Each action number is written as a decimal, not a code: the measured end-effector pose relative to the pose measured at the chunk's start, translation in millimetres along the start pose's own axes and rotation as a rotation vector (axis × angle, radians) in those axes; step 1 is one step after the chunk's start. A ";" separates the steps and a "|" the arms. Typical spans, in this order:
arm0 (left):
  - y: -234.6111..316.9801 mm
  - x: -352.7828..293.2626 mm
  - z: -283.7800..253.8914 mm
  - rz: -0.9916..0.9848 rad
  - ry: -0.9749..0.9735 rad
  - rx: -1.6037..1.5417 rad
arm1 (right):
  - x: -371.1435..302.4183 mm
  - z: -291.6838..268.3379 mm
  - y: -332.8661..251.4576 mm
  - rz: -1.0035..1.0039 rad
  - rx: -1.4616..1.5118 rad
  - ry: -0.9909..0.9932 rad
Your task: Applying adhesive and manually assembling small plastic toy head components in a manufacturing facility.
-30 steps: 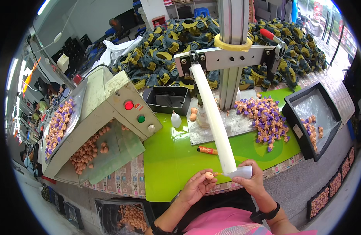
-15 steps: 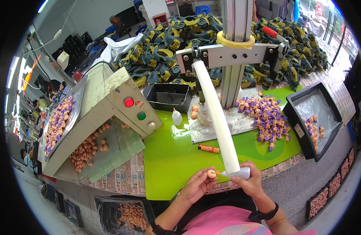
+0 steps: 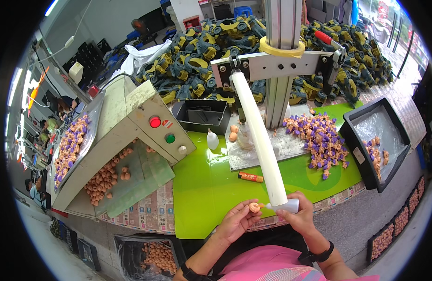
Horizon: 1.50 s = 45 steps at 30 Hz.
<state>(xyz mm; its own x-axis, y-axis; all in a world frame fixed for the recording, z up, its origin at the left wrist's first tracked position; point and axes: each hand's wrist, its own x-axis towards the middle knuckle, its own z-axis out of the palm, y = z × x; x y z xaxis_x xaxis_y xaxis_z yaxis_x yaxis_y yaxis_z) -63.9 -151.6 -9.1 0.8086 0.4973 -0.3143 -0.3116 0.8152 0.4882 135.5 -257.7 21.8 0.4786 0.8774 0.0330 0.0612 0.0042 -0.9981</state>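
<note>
Between the fingertips of my left hand point(image 3: 237, 221) is a small round peach-coloured doll head point(image 3: 254, 207). My right hand point(image 3: 301, 219) is wrapped round a whitish squeeze bottle point(image 3: 293, 204), lying nearly level. Its thin orange nozzle points left and reaches the head's side; whether it touches or enters cannot be made out. The lower end of a long white tube point(image 3: 263, 145) hides part of the bottle. Both hands are over the near edge of the green mat point(image 3: 197, 201). An orange glue-stick-like tube point(image 3: 250, 177) lies beyond them.
A clamp stand point(image 3: 277, 103) rises at the centre. To its right lie a heap of peach-and-purple figure parts point(image 3: 319, 143) and a black tray point(image 3: 382, 185). A machine with red and green buttons point(image 3: 145, 122) stands left, with doll heads point(image 3: 101, 182) under it. Toy vehicles point(image 3: 192, 70) are piled behind.
</note>
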 end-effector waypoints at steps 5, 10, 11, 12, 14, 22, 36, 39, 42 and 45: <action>1.2 0.0 2.0 -0.004 -0.003 -0.020 | 1.4 -2.4 -8.8 -0.089 -0.089 0.037; 2.0 -0.3 7.3 0.003 0.034 -0.029 | -0.6 -9.9 -15.5 -0.208 -0.259 -0.010; 1.9 -0.4 7.2 0.003 0.036 -0.030 | -0.9 -10.4 -16.3 -0.208 -0.260 -0.009; 2.1 -0.5 7.6 0.002 0.035 -0.029 | -1.1 -10.7 -16.9 -0.229 -0.274 -0.003; 2.2 -1.5 8.7 0.010 0.033 -0.029 | -1.8 -10.9 -17.2 -0.250 -0.287 0.003; 5.2 -7.4 7.8 0.067 0.035 -0.026 | -1.8 -1.5 -18.4 0.056 0.100 0.099; 8.1 -10.5 1.0 0.258 0.029 0.086 | 37.1 28.2 22.9 -0.087 -0.156 -0.087; 7.1 -9.9 -2.6 0.270 0.032 0.077 | 37.2 26.1 21.6 -0.076 -0.182 -0.116; 10.0 -8.3 -2.9 0.283 0.043 0.084 | 38.7 17.3 10.5 -0.093 -0.189 -0.156; 10.4 -7.7 -1.4 0.232 0.080 0.061 | 51.6 -1.4 -3.5 -0.227 -0.242 -0.187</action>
<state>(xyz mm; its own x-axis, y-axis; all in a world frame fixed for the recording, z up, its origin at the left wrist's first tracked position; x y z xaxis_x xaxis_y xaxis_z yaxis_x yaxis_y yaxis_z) -74.1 -146.5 -2.8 0.6758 0.6933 -0.2504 -0.4519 0.6580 0.6023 161.2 -213.2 27.1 0.2620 0.9397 0.2196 0.3629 0.1149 -0.9247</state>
